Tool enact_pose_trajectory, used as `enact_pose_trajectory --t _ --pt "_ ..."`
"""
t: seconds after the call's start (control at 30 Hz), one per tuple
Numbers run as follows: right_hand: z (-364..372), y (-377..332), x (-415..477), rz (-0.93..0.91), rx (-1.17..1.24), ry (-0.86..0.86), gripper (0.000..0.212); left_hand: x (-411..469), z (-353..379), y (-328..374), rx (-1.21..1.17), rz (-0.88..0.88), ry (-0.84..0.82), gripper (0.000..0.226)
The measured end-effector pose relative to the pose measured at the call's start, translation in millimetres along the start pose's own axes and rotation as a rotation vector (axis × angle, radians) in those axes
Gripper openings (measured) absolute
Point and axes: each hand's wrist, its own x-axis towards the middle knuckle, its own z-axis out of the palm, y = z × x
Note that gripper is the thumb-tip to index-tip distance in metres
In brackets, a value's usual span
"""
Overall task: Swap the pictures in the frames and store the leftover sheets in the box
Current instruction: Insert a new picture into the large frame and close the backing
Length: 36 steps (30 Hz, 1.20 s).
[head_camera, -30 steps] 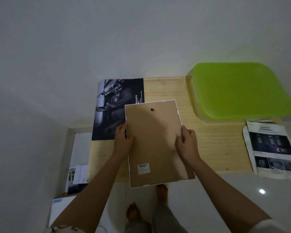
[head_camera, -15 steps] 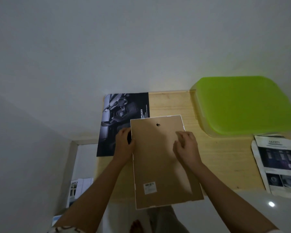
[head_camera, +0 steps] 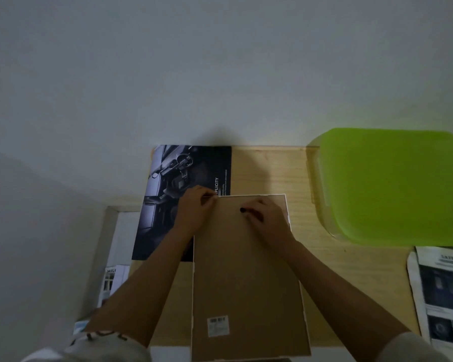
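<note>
frame face-down on wooden table by white wall

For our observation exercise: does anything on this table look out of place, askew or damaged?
The frame lies back up, its near end overhanging the table edge. The safety sheet at right looks crumpled along its left edge. Nothing is spilled.

A pale wooden table is set against a plain white wall; lower at the near left, white printed paper lettered "HIL" is seen.
</note>
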Motion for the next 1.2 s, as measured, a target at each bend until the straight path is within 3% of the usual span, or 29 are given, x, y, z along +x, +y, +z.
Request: enact_pose_trajectory --t 0.53,0.9,1.1,1.2 --pt "14.7 -3.1 -1.8 0.1 0.078 0.144 0.013 0.9 8.2 4.4 -0.157 -0.155 0.09 0.008" --pt "25.2 -4.2 -3.8 0.143 0.158 0.248 0.012 -4.3 7.9 1.5 -0.152 -0.129 0.114 0.015" --pt "28.8 -9.2 -4.6 0.165 0.137 0.327 0.011 -44.4 -7.2 -14.8 -0.152 -0.184 0.248 0.03" --pt "29.8 -10.9 -4.3 0.171 0.117 0.336 0.012 -77.8 -10.4 -17.6 -0.174 -0.191 0.226 0.029"
